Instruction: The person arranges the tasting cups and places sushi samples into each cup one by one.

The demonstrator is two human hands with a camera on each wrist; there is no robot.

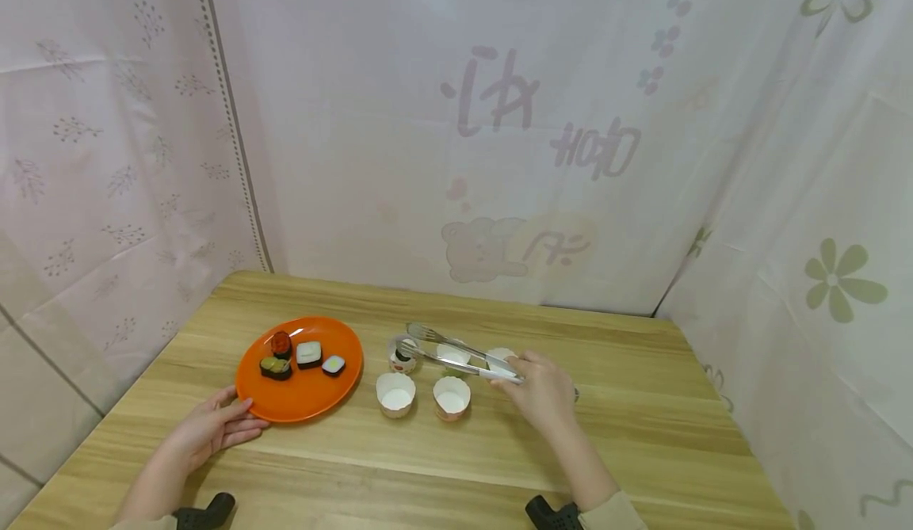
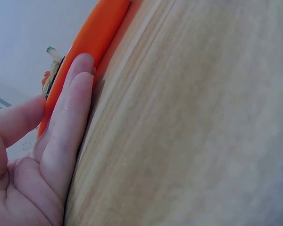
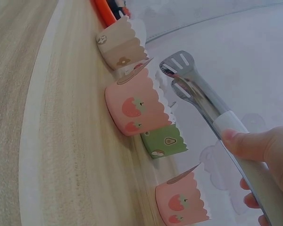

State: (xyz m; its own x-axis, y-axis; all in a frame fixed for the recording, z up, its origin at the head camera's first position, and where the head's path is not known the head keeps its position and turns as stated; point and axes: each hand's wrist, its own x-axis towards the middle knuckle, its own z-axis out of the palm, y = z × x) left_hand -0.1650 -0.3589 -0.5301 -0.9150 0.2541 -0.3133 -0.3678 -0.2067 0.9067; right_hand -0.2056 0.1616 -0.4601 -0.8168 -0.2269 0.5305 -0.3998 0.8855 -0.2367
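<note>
My left hand (image 1: 214, 427) pinches the near left rim of an orange plate (image 1: 299, 403), thumb on top and fingers along its underside. On that plate sit several sushi pieces, among them a white-topped one (image 1: 309, 353) and a red-topped one (image 1: 281, 345). My right hand (image 1: 540, 391) grips metal tongs (image 3: 210, 101) with pale handles. Their arms are spread, with nothing seen between the tips. The tips hover over the back left paper cup (image 1: 403, 365), which has a dark sushi piece inside. Other paper cups are partly hidden under the tongs.
Two paper cups, one left (image 1: 395, 394) and one right (image 1: 452, 398), stand in the front row with white insides showing. A green cup (image 3: 165, 140) and pink cups stand close together. The wooden table (image 1: 399, 474) is bordered by hanging patterned cloth (image 1: 357, 158).
</note>
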